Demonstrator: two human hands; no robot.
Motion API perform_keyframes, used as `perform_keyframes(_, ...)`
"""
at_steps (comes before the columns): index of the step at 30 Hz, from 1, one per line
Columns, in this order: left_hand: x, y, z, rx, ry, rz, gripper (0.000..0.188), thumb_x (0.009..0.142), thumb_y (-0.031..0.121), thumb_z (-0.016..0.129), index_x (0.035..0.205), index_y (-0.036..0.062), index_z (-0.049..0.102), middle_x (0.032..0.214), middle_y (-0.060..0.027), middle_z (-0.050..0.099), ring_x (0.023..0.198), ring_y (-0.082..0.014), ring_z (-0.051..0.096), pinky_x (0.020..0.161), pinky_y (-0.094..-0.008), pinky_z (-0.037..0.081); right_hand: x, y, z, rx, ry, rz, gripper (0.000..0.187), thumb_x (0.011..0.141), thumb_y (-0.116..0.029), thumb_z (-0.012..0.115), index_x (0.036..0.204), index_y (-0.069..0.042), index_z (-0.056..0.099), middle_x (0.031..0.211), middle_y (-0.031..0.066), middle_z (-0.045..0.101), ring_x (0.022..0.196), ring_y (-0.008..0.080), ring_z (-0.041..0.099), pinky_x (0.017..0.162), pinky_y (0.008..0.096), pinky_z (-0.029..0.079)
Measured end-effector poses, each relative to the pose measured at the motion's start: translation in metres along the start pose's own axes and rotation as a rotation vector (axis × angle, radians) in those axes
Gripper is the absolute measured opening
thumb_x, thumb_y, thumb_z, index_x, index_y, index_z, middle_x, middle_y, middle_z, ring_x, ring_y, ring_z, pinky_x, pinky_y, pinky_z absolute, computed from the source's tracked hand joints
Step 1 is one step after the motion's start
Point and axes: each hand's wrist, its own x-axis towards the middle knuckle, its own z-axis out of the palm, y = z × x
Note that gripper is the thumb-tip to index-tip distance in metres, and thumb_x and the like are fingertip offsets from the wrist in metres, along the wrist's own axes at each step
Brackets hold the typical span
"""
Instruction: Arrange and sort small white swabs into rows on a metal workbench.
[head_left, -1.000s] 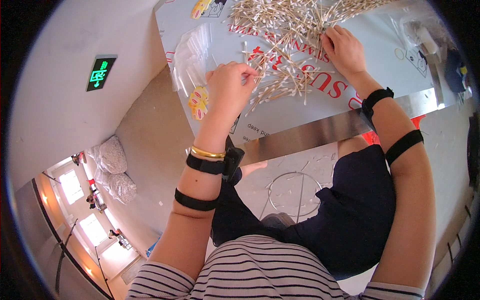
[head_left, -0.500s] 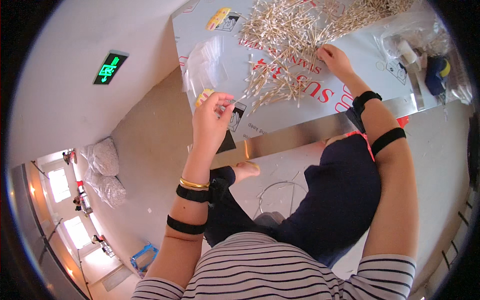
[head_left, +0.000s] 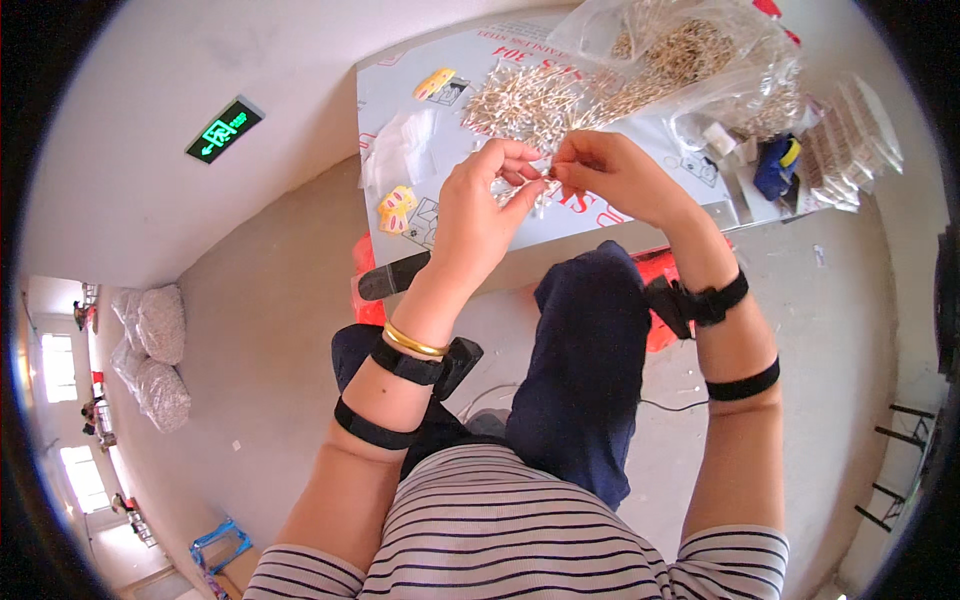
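My left hand [head_left: 485, 200] and my right hand [head_left: 615, 175] meet fingertip to fingertip above the table's near half. Each has thumb and fingers pinched together, with small white cotton swab tips showing between them; how many swabs each holds is hard to make out. Behind the hands, a loose heap of cotton swabs [head_left: 520, 98] spreads over the metal-topped table [head_left: 640, 150]. My hands hide part of that heap. To the left of my left hand lie yellow printed cards [head_left: 397, 208] and a pile of small clear bags [head_left: 400, 150].
Another yellow card [head_left: 433, 83] lies farther back. A large clear plastic bag [head_left: 760, 70] of swabs stands at the back right, near a blue-and-yellow object [head_left: 775, 165] and stacked clear packs [head_left: 850, 140]. A dark flat object [head_left: 393, 277] juts over the table's front edge.
My right hand has come left and nearer from the swab heap to meet my left hand. My left hand has moved right. The view has shifted, showing more of the bag and stacked packs.
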Motion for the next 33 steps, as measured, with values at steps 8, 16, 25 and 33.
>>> perform_keyframes(8,-0.076,-0.013,-0.070,0.192,-0.029,-0.016,0.028,0.083,0.006,0.077,0.108,0.0025,0.067,0.098,-0.0109,0.071,0.091,-0.0213,0.068,0.085,-0.0334,0.052,-0.163,0.046,-0.040,-0.396,0.982,0.082,0.018,0.094,-0.017,0.066,0.102,-0.001,0.067,0.080,0.0074,0.066,0.075,0.0123,0.061,0.070,0.0277,0.048)
perform_keyframes(16,-0.184,-0.044,-0.116,0.237,-0.108,-0.298,0.019,0.087,0.005,0.073,0.105,0.0003,0.067,0.096,-0.0104,0.072,0.091,-0.0198,0.069,0.085,-0.0312,0.053,-0.248,0.139,-0.039,-0.916,1.210,0.338,0.027,0.095,-0.027,0.066,0.104,-0.003,0.072,0.091,0.0147,0.073,0.082,0.0294,0.069,0.075,0.0379,0.052)
perform_keyframes(25,-0.221,-0.050,-0.124,0.185,-0.085,-0.343,0.018,0.089,0.007,0.071,0.105,-0.0003,0.067,0.098,-0.0141,0.073,0.092,-0.0241,0.072,0.083,-0.0336,0.055,-0.147,0.006,-0.019,-0.008,1.035,-0.095,0.028,0.101,-0.026,0.062,0.100,-0.001,0.073,0.088,0.0032,0.069,0.076,0.0084,0.056,0.069,0.0250,0.045)
perform_keyframes(33,-0.205,-0.062,-0.102,0.195,-0.192,-0.353,0.021,0.087,0.010,0.072,0.107,0.0037,0.070,0.098,-0.0138,0.072,0.092,-0.0261,0.072,0.078,-0.0358,0.056,-0.022,-0.055,0.013,0.753,0.687,-0.388,0.025,0.103,-0.022,0.059,0.105,0.000,0.070,0.083,0.0003,0.064,0.075,0.0095,0.054,0.071,0.0245,0.043)
